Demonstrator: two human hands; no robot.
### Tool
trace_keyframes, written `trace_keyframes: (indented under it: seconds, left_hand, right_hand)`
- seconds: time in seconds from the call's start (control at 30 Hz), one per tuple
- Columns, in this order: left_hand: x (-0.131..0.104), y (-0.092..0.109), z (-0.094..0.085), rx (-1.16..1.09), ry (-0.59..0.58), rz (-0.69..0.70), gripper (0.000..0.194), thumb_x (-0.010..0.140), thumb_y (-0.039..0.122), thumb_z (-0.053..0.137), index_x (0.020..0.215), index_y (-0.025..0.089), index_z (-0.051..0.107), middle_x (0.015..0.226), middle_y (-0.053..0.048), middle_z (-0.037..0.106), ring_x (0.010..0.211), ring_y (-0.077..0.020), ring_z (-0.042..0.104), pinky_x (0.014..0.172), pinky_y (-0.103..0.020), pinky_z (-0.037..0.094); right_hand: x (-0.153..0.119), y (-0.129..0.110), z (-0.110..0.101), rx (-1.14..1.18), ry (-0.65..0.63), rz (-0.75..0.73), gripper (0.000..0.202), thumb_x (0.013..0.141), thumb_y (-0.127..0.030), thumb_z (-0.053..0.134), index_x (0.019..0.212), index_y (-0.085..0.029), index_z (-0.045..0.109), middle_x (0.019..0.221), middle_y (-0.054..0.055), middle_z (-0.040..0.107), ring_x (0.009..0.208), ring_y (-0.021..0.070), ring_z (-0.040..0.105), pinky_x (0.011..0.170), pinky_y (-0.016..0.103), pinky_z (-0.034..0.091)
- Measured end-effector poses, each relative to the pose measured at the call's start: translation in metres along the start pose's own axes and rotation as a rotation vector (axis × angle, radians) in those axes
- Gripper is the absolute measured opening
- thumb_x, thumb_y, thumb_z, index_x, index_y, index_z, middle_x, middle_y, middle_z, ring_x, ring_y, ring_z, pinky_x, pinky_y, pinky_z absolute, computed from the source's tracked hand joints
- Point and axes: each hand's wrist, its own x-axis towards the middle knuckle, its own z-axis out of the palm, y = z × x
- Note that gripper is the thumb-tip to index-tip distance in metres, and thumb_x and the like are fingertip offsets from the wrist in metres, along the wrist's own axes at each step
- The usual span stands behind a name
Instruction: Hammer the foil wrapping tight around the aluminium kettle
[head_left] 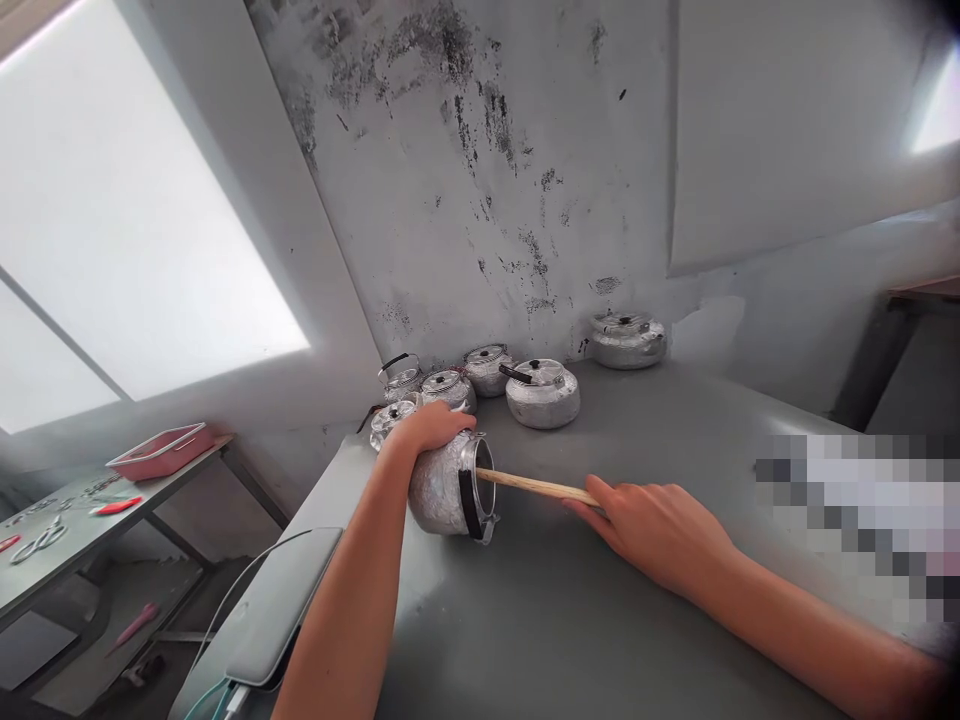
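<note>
A silvery metal kettle (439, 490) lies tilted on the grey table (525, 610), its open mouth turned to the right and its black handle hanging against the rim. My left hand (439, 425) grips the top of this kettle, the fingers partly hidden behind it. Between the closed fingers of my right hand (652, 525) is a wooden stick (536, 486). The stick's far end reaches into the kettle's mouth, where its tip is hidden.
Several lidded kettles stand near the wall, among them one with a dark handle (544, 395) and one farther right (628, 342). A grey device (289, 600) with cables lies at the table's left edge. A side table (82, 530) bears a pink basket (161, 452) and scissors (41, 540).
</note>
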Motion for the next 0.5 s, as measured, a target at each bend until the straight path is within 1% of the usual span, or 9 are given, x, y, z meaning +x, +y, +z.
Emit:
trace_keyframes:
  seconds: [0.1,0.23,0.37,0.5]
  left_hand:
    - [0.0005,-0.0001,-0.0003,0.036,-0.031,-0.007,0.039,0.098,0.032,0.036,0.117,0.033,0.070,0.107,-0.008,0.061,0.105,-0.0267,0.059,0.088,-0.035,0.046]
    - [0.0024,-0.0010,0.0003,0.050,-0.017,-0.009,0.037,0.098,0.030,0.038,0.117,0.033,0.069,0.105,-0.008,0.062,0.105,-0.0265,0.059,0.088,-0.034,0.046]
    - [0.0044,-0.0026,0.0020,0.064,-0.006,0.027,0.037,0.098,0.027,0.037,0.115,0.031,0.070,0.105,-0.009,0.063,0.103,-0.0272,0.061,0.088,-0.035,0.046]
    - [0.0049,-0.0051,0.0050,-0.005,0.018,0.015,0.035,0.097,0.032,0.038,0.111,0.029,0.071,0.109,-0.009,0.066,0.104,-0.0280,0.061,0.088,-0.036,0.046]
  right_hand:
    - [-0.0002,-0.0006,0.0002,0.003,0.009,-0.014,0.057,0.103,-0.060,0.019,0.084,-0.022,0.057,0.062,0.004,0.069,0.055,0.0256,0.068,0.048,0.030,0.015]
    - [-0.0004,-0.0016,0.0003,-0.008,0.023,-0.003,0.057,0.103,-0.059,0.018,0.082,-0.022,0.056,0.058,0.003,0.067,0.051,0.0244,0.067,0.048,0.030,0.013]
    - [-0.0010,-0.0016,0.0006,-0.011,0.030,-0.021,0.057,0.103,-0.059,0.016,0.086,-0.022,0.056,0.063,0.003,0.070,0.054,0.0257,0.068,0.048,0.031,0.012]
    - [-0.0015,-0.0008,0.0007,-0.031,0.008,-0.006,0.057,0.103,-0.060,0.018,0.085,-0.022,0.057,0.062,0.003,0.070,0.055,0.0262,0.069,0.047,0.031,0.012]
